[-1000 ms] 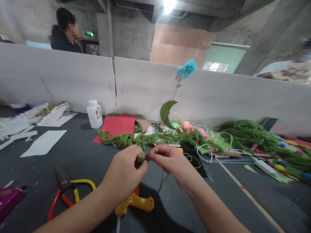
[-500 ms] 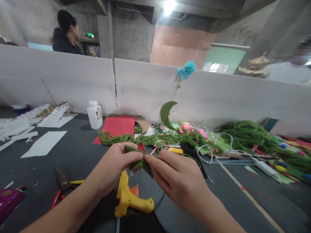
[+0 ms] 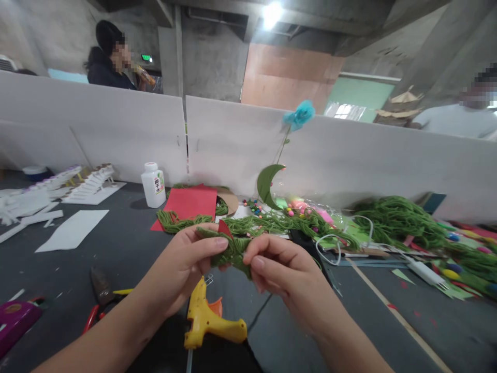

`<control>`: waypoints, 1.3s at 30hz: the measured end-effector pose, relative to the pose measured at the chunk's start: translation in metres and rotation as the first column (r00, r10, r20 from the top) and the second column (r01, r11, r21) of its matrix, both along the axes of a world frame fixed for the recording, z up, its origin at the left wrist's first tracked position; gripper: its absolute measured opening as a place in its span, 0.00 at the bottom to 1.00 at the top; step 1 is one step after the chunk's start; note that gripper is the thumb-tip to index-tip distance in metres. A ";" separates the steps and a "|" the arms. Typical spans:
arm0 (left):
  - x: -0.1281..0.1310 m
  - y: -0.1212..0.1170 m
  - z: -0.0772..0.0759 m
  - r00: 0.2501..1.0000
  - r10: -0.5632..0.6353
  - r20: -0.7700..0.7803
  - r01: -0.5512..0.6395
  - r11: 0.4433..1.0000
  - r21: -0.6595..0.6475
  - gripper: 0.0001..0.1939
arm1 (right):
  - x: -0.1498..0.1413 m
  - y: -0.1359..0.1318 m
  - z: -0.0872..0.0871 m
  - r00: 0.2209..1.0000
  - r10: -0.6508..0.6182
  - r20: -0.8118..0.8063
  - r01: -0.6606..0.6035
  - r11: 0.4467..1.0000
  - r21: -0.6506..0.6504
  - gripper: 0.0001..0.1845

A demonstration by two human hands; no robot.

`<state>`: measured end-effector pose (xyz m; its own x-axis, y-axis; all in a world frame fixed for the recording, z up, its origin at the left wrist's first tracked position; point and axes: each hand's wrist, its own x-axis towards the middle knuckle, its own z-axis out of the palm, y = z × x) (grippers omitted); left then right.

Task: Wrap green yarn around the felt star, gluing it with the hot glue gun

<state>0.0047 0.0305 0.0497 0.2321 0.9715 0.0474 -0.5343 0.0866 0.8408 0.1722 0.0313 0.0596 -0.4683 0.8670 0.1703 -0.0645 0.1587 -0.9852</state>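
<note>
My left hand [image 3: 190,267] pinches a small green yarn-wrapped piece [image 3: 236,250] between thumb and fingers. A pointed red bit [image 3: 224,228] sticks up from its top edge. At the piece's right end, the curled fingers of my right hand [image 3: 289,274] close on it, and any loose strand there is too small to make out. Below both hands lies a yellow hot glue gun [image 3: 217,325] with an orange trigger. Behind them, green yarn [image 3: 267,226] stretches across the table beside a red sheet [image 3: 193,202].
A white bottle [image 3: 154,186] stands back left, near white model parts [image 3: 91,187]. A green crescent [image 3: 267,185] bearing a blue flower [image 3: 302,115] leans at the white partition [image 3: 349,150]. Right are a yarn heap [image 3: 399,223] and white plug [image 3: 429,273]. Red-handled pliers [image 3: 92,318] lie left. Two people are beyond.
My right hand has turned and shifted slightly right, its fingers now more curled at the piece's end. More wrapped yarn shows between the hands. A person behind now raises a bottle.
</note>
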 end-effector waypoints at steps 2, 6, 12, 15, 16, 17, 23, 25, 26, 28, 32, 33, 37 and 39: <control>0.001 0.000 -0.002 1.000 0.003 -0.003 -0.003 1.000 0.003 0.02 | 0.003 0.004 -0.002 0.995 0.068 -0.076 -0.075 0.993 -0.089 0.02; 0.003 0.000 -0.002 0.997 0.079 0.005 -0.079 0.997 0.005 0.03 | 0.006 0.009 -0.004 0.999 0.026 -0.039 -0.031 0.991 -0.132 0.04; 0.005 -0.003 -0.002 0.992 0.103 -0.068 -0.099 0.994 0.052 0.01 | 0.004 0.013 -0.006 0.997 0.018 0.072 -0.012 0.997 -0.081 0.03; 0.007 -0.003 -0.003 0.994 0.089 -0.070 -0.089 0.996 0.006 0.03 | 0.003 0.015 -0.008 0.996 0.019 0.086 -0.014 0.998 -0.058 0.02; 0.007 -0.003 -0.003 0.996 0.066 -0.065 -0.067 0.998 -0.014 0.03 | 0.003 0.016 -0.008 0.995 0.027 0.096 -0.022 0.998 -0.056 0.02; 0.007 -0.003 -0.004 0.998 0.035 -0.060 -0.037 0.999 -0.030 0.03 | 0.003 0.017 -0.009 0.993 0.037 0.111 -0.031 0.998 -0.052 0.02; 0.003 -0.004 -0.005 0.962 -0.128 -0.243 0.119 0.991 -0.054 0.03 | 0.012 0.021 -0.003 0.925 0.041 0.378 -0.123 0.973 0.195 0.08; 0.001 -0.004 -0.005 0.919 -0.162 -0.358 0.153 0.987 -0.054 0.03 | 0.015 0.021 0.000 0.877 -0.030 0.479 -0.145 0.935 0.325 0.08; 0.000 -0.005 -0.004 0.895 -0.183 -0.407 0.177 0.983 -0.052 0.03 | 0.016 0.020 0.002 0.854 -0.061 0.517 -0.164 0.911 0.377 0.07; -0.001 -0.005 -0.003 0.847 -0.222 -0.483 0.224 0.973 -0.055 0.04 | 0.018 0.021 0.003 0.811 -0.110 0.575 -0.216 0.857 0.469 0.05; -0.002 -0.002 -0.003 0.785 -0.196 -0.588 0.207 0.977 -0.050 0.04 | 0.021 0.023 0.000 0.762 -0.262 0.592 -0.275 0.698 0.662 0.04; -0.001 -0.001 -0.004 0.779 -0.180 -0.601 0.194 0.980 -0.043 0.03 | 0.022 0.023 0.000 0.747 -0.314 0.586 -0.279 0.652 0.705 0.05; -0.001 0.003 -0.006 0.770 -0.164 -0.616 0.184 0.982 -0.032 0.01 | 0.022 0.021 -0.001 0.710 -0.456 0.537 -0.304 0.490 0.817 0.09; 0.000 0.004 -0.007 0.751 -0.197 -0.630 0.219 0.975 -0.043 0.01 | 0.021 0.018 0.001 0.706 -0.472 0.527 -0.330 0.439 0.836 0.11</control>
<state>0.0046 0.0346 0.0428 0.4170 0.8962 -0.1515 0.1410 0.1009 0.9849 0.1934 0.0493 0.0601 -0.7239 0.4713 0.5038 0.5188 0.8533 -0.0529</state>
